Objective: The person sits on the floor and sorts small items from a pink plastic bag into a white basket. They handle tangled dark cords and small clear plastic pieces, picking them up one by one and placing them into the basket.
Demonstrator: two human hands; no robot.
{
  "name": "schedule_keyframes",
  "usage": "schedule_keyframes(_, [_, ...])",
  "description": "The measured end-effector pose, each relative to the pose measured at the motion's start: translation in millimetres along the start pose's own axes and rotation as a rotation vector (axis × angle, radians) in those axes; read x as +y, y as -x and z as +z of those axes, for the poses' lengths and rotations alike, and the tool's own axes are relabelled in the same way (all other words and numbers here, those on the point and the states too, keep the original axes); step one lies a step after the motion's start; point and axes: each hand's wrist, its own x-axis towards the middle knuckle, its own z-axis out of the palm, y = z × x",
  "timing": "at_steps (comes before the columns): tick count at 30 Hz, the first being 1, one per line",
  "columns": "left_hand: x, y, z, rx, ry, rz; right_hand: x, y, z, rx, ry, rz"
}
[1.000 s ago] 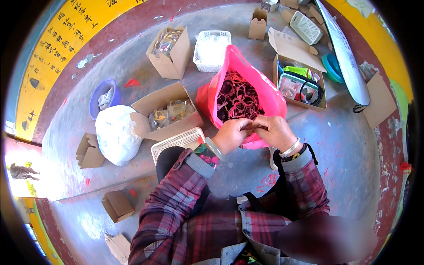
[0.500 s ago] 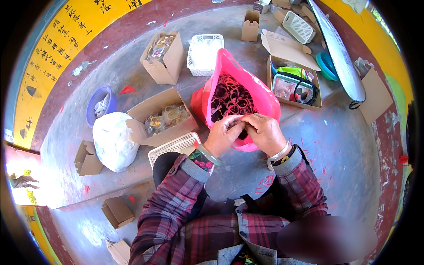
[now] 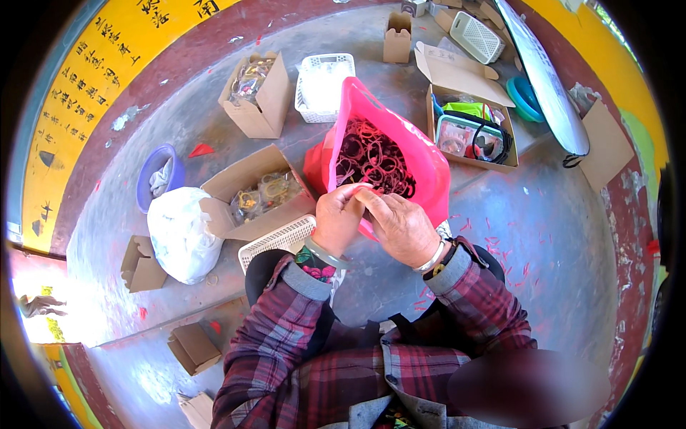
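Note:
A bright pink bag (image 3: 423,187) stands wide-mouthed in front of me, filled with a tangle of dark red rings (image 3: 375,159). Over its near rim, my left hand (image 3: 336,220) and my right hand (image 3: 404,230) meet with their fingertips pinched together. A trace of red shows at the fingertips, but what they hold is too small and covered to make out. Both hands are closed, thumbs and forefingers touching.
Left of the bag are a carton of bagged pieces (image 3: 289,204), a cream basket (image 3: 280,242), a white plastic sack (image 3: 184,239) and a purple basin (image 3: 148,174). Beyond stand another carton (image 3: 271,107) and a white basket (image 3: 314,114). Red scraps (image 3: 525,270) litter the floor at right.
Both hands have shifted slightly left and toward me, off the bag's opening to its near rim. The right hand has turned so more of its back shows. The fingertips remain together.

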Motion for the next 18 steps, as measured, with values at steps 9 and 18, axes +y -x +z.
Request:
schedule_keyframes(9, [26,-5,-42,0.222,0.487,0.076,79,-35,-6,0.360,-0.291,0.467])
schedule_keyframes(18, [20,-7,-49,0.264,0.617,0.149,143,-37,71,-0.327,-0.009,0.437])
